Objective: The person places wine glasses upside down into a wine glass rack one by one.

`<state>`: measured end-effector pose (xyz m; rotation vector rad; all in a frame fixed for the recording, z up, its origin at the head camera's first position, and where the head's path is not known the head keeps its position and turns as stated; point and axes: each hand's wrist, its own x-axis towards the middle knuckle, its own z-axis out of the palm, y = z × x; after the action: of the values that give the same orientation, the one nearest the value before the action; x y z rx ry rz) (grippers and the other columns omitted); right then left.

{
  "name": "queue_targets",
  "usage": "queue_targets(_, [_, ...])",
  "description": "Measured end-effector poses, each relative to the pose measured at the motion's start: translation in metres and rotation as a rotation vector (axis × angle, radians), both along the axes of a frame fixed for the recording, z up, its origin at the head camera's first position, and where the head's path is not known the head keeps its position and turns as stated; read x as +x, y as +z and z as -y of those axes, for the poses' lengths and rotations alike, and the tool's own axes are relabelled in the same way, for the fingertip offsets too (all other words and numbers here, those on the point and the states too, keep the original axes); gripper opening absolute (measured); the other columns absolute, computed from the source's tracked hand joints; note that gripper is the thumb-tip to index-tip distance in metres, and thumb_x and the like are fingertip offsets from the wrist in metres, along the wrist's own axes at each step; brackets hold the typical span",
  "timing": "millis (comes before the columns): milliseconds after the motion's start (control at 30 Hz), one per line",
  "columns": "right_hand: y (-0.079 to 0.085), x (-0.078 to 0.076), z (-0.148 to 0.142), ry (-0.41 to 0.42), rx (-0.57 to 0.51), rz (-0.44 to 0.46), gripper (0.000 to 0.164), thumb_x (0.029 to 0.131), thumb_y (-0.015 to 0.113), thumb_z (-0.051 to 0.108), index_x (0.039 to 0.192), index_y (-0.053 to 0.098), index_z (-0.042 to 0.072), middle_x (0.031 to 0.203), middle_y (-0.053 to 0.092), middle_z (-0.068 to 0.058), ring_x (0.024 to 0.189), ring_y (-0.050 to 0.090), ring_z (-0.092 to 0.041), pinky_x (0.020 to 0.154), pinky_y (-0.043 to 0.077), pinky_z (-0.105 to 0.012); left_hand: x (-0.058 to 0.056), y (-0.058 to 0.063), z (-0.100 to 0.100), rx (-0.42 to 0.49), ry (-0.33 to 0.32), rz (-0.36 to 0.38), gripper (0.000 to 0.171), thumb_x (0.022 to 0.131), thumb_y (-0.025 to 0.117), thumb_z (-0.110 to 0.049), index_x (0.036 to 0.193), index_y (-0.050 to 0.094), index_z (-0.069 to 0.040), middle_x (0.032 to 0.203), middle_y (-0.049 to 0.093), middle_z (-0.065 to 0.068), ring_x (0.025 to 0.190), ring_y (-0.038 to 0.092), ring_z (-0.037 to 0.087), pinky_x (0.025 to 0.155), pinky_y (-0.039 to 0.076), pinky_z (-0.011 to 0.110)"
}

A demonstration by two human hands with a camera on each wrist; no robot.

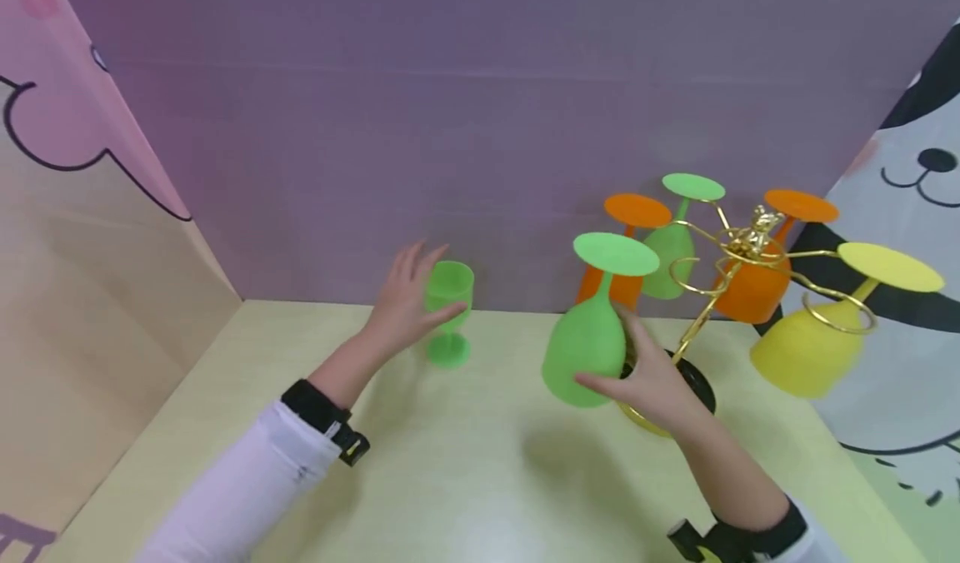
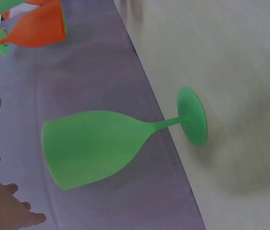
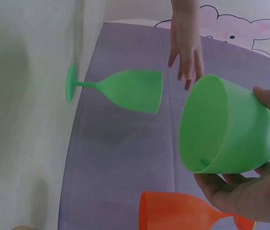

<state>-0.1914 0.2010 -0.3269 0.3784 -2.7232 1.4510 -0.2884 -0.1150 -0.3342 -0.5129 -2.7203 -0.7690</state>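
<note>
A green plastic wine goblet [image 1: 450, 280] stands upright on the table near the back wall; the left wrist view shows its bowl, thin stem and round foot [image 2: 192, 116]. Beside that bowl is my left hand [image 1: 405, 296], fingers spread and holding nothing; a gap separates them in the left wrist view. My right hand [image 1: 654, 371] grips a second green goblet [image 1: 581, 351] round its bowl, upside down, in front of the rack's left side. Its open mouth [image 3: 204, 124] faces the right wrist camera. Whether this goblet touches the rack is hard to tell.
A gold wire rack [image 1: 705, 317] with a dark round base stands on the right. Upside-down goblets hang from it: orange [image 1: 753, 288], green [image 1: 670, 259] and yellow [image 1: 810, 351]. A purple wall [image 1: 450, 130] closes the back of the pale table [image 1: 450, 480].
</note>
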Motion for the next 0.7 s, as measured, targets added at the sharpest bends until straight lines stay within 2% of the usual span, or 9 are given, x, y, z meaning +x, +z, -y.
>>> queue_targets(200, [0.003,-0.002,-0.011,-0.066,0.007,0.029,0.106,0.082,0.077,0.030,0.156,0.003,0.013,0.151,0.028,-0.023,0.127,0.044,-0.043,0.098,0.045,-0.058,-0.030,0.000,-0.014,-0.217,0.010,0.038,0.096,0.081,0.068,-0.059,0.155,0.019,-0.024,0.161,0.011,0.017,0.147,0.012,0.041,0.116,0.021,0.060])
queue_targets(333, [0.004,-0.006,-0.018,-0.103,0.002,0.035,0.106,0.083,0.076,0.030,0.157,0.002,0.016,0.153,0.024,-0.024,0.128,0.042,-0.044,0.099,0.044,-0.059,-0.042,0.000,-0.020,-0.348,-0.007,0.052,0.099,0.079,0.067,-0.064,0.155,0.016,-0.027,0.161,0.009,0.017,0.147,0.010,0.044,0.117,0.016,0.061])
queue_targets(533, [0.007,-0.011,-0.027,-0.171,0.006,0.083,0.106,0.084,0.074,0.035,0.156,-0.001,0.018,0.152,0.023,-0.027,0.127,0.041,-0.046,0.098,0.045,-0.059,-0.053,-0.002,-0.026,-0.468,-0.037,0.070,0.106,0.074,0.068,-0.068,0.156,0.014,-0.028,0.162,0.007,0.015,0.147,0.009,0.045,0.115,0.017,0.064])
queue_targets(700, [0.010,-0.013,-0.033,-0.219,-0.026,0.133,0.108,0.086,0.072,0.037,0.156,-0.007,0.015,0.154,0.019,-0.030,0.134,0.032,-0.048,0.105,0.037,-0.062,-0.057,-0.004,-0.030,-0.523,-0.042,0.095,0.108,0.072,0.072,-0.066,0.156,0.014,-0.030,0.161,0.009,0.015,0.146,0.010,0.045,0.115,0.017,0.064])
